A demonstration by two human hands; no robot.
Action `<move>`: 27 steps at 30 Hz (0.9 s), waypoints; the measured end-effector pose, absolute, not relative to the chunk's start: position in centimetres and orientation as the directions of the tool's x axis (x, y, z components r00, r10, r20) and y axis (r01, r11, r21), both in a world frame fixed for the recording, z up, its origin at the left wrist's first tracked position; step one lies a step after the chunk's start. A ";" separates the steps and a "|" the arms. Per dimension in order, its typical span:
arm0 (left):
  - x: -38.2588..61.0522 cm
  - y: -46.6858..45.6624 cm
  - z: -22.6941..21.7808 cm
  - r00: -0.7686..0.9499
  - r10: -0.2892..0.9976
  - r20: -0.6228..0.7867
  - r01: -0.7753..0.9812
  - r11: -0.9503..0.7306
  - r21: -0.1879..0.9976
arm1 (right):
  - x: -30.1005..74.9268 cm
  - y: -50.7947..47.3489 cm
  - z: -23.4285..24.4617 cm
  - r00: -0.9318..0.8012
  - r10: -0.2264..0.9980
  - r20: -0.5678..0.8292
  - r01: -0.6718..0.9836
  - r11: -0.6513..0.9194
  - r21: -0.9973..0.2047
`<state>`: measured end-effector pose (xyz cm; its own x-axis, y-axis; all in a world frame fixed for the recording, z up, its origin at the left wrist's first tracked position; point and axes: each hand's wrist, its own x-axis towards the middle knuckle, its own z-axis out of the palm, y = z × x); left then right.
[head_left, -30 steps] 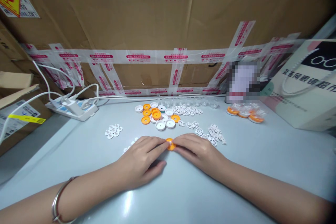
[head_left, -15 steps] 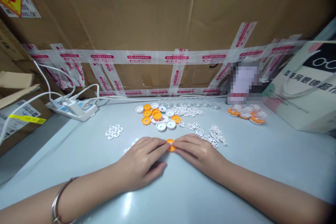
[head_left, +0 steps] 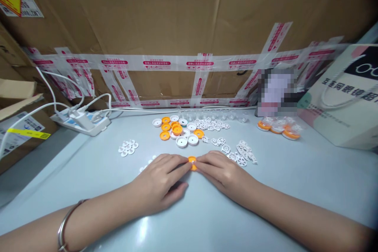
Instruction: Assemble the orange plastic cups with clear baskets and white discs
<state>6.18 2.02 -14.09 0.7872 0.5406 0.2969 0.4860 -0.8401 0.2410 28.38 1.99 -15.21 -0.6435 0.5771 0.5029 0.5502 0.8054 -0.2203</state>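
Observation:
Between my fingertips lies a round orange plastic cap (head_left: 192,168) with something small and whitish at its centre, partly covered. My left hand (head_left: 163,177) grips its left side, fingers bent and thumb lower down. From the other side my right hand (head_left: 223,170) pinches it with the fingers together. Just beyond are loose orange caps (head_left: 199,134) and white caps (head_left: 193,139), some stacked. White spoked plastic pieces (head_left: 246,152) are scattered to the right. Small white stemmed discs (head_left: 128,147) form a cluster at the left, and a few more lie partly hidden behind my left hand.
Clear plastic domes (head_left: 242,118) line the back. Orange-and-white pieces with clear tops (head_left: 277,128) stand at right, near a paper bag (head_left: 342,106). A power strip (head_left: 96,126) with white cables is at left. A large taped cardboard box (head_left: 147,15) walls off the back.
The view has shifted slightly. Both hands stay on the orange cap in nearly the same place, with only tiny finger movement.

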 end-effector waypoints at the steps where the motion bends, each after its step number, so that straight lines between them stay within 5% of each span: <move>1: 6.2 2.0 -14.1 0.790 0.539 0.292 0.486 -0.841 0.236 | 28.4 2.0 -15.3 -0.657 0.568 0.495 0.549 0.811 -0.201; 10: 6.4 2.1 -13.9 0.816 0.503 0.285 0.476 -0.865 0.162 | 28.6 2.0 -15.5 -0.723 0.533 0.439 0.541 0.833 -0.121; 20: 6.1 1.8 -14.2 0.801 0.502 0.326 0.495 -0.862 0.111 | 28.0 1.7 -14.8 -0.613 0.580 0.537 0.544 0.802 -0.245; 27: 3.7 3.1 -10.2 0.709 0.433 0.557 0.555 -0.830 -0.062 | 28.1 1.6 -14.7 -0.552 0.675 0.490 0.590 0.731 -0.342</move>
<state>3.74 3.14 -10.24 0.7091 0.4329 0.5566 0.5549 -0.8296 -0.0618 28.14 1.62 -14.72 -0.5519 0.6748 0.4899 0.5902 0.7311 -0.3422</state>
